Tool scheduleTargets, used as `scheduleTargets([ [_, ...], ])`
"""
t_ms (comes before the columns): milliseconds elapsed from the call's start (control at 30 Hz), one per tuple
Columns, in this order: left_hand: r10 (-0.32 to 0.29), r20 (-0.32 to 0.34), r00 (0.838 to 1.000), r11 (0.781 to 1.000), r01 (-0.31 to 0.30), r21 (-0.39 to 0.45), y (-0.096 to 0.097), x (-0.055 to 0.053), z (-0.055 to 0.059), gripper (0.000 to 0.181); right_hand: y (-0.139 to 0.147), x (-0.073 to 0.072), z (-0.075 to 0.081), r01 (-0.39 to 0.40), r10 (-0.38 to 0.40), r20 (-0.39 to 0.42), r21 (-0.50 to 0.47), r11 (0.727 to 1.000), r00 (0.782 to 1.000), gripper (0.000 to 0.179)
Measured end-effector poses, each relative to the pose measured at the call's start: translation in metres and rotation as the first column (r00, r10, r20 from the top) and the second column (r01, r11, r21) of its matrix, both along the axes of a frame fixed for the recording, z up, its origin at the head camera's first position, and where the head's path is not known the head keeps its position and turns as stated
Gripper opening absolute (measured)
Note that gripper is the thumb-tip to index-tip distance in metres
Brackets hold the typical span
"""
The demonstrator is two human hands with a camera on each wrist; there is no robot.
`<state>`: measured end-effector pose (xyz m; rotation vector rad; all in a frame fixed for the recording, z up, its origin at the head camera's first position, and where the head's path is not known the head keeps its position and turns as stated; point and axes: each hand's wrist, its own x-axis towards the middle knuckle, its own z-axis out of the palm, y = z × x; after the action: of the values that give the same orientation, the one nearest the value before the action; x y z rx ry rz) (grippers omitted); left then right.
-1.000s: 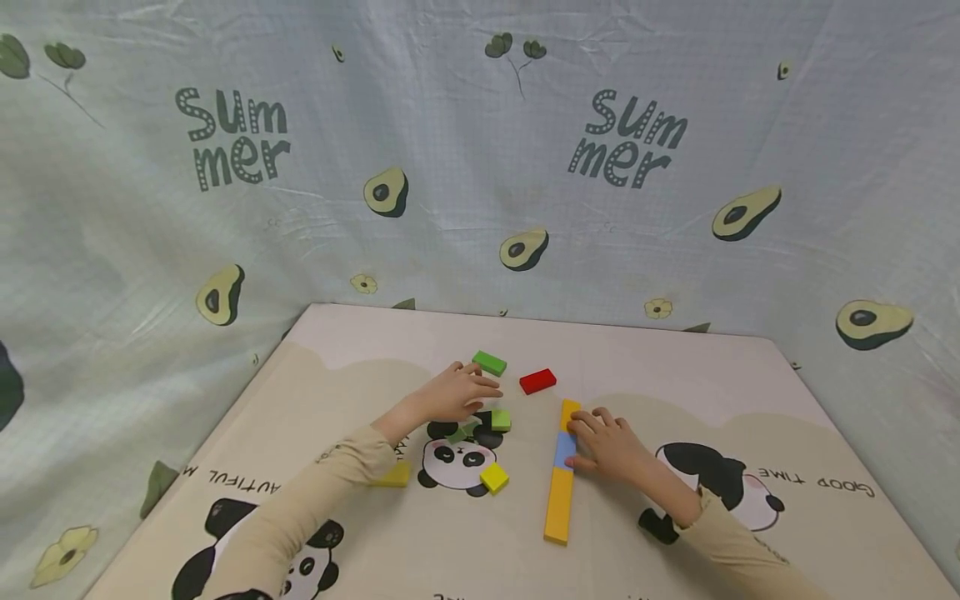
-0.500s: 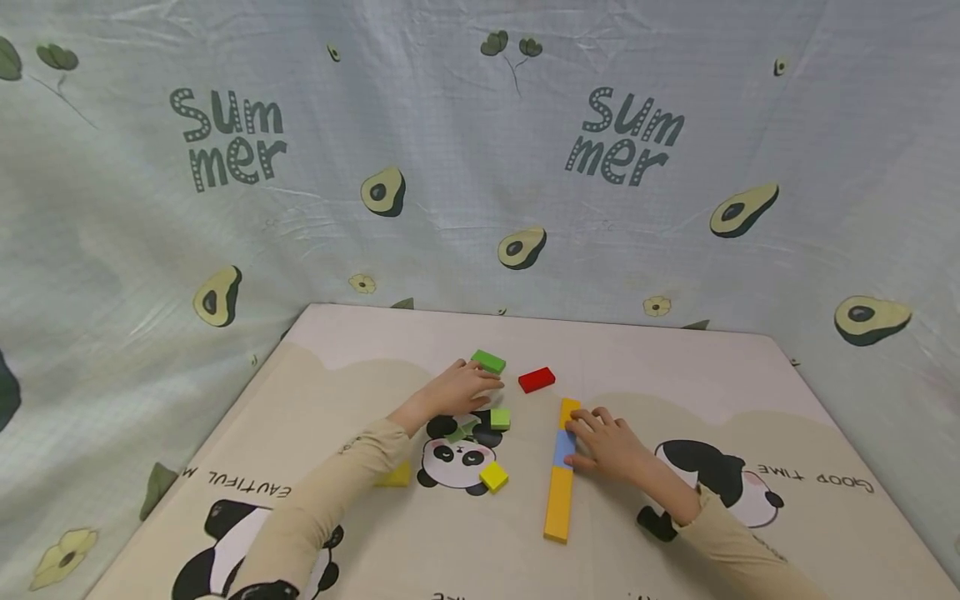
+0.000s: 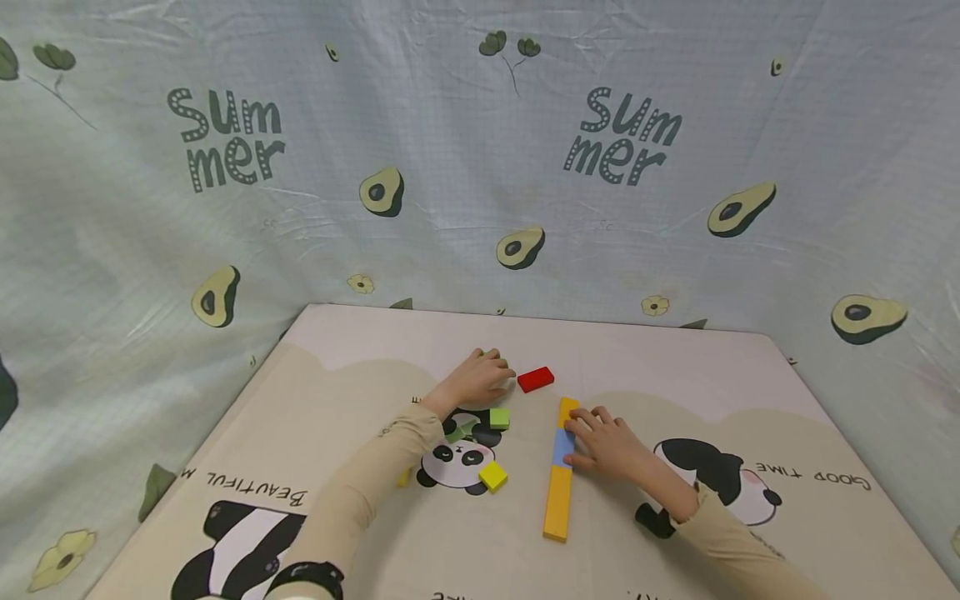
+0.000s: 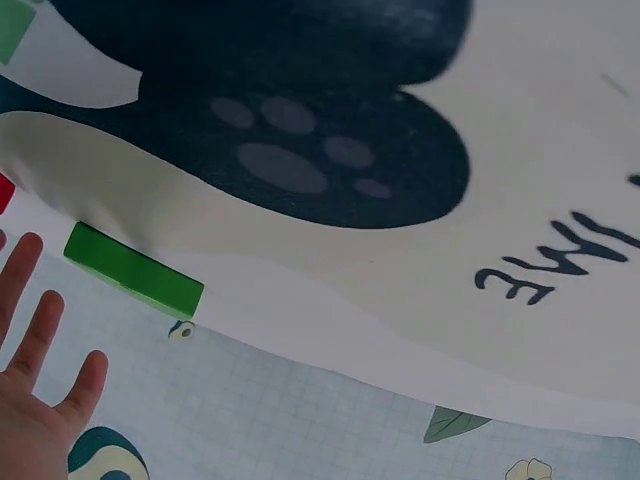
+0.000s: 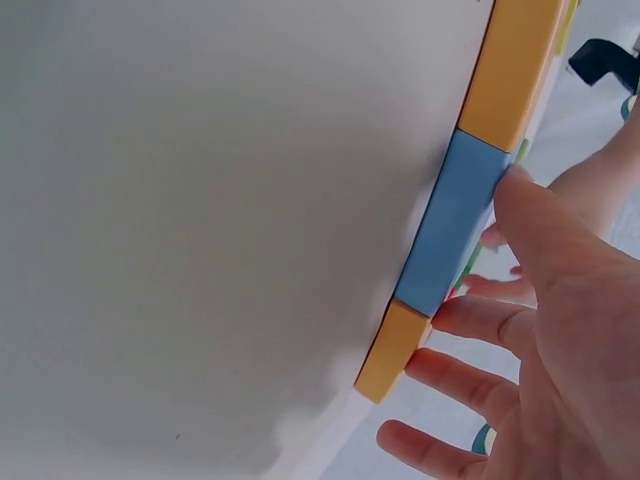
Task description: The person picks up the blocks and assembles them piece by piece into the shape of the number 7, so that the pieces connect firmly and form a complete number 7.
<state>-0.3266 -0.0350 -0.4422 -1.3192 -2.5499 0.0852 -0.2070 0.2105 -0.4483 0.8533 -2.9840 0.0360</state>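
My left hand (image 3: 474, 379) reaches over the green block (image 4: 135, 270) near the far side of the table; from the head it covers most of that block. In the left wrist view, the spread fingers of the left hand (image 4: 45, 390) lie beside the block, with a gap visible. Farther right, a straight row joins a short orange block (image 3: 568, 411), a blue block (image 3: 562, 448) and a long orange block (image 3: 557, 504). My right hand (image 3: 611, 450) rests along this row, its thumb touching the blue block's edge and its loosely extended fingers at the short orange block.
A red block (image 3: 536, 379) lies just right of the left hand. Nearer are a light green block (image 3: 499, 418) and a yellow block (image 3: 493, 477). The left sleeve (image 3: 375, 475) hides most of another yellow block (image 3: 405, 477). A printed curtain (image 3: 450, 125) hangs behind the table.
My left hand has moved forward and right, from short of the green block to over it. The right hand and the row of blocks have stayed in place.
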Motion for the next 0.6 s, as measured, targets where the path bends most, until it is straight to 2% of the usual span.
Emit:
scheduleTargets([
  [233, 0.072, 0.058, 0.996, 0.997, -0.070, -0.034, 0.015, -0.004, -0.002, 0.031, -0.001, -0.001, 0.003, 0.006, -0.006, 0.011, 0.014, 1.000, 1.000, 0.051],
  [467, 0.174, 0.109, 0.979, 0.982, -0.164, -0.096, 0.027, -0.005, -0.002, 0.042, -0.002, -0.002, 0.006, 0.009, -0.009, 0.030, 0.022, 1.000, 1.000, 0.051],
  [600, 0.175, 0.122, 0.977, 0.982, -0.166, -0.086, 0.034, -0.007, -0.003, 0.040, -0.003, -0.003, 0.007, 0.009, -0.010, 0.038, 0.031, 0.999, 0.999, 0.052],
])
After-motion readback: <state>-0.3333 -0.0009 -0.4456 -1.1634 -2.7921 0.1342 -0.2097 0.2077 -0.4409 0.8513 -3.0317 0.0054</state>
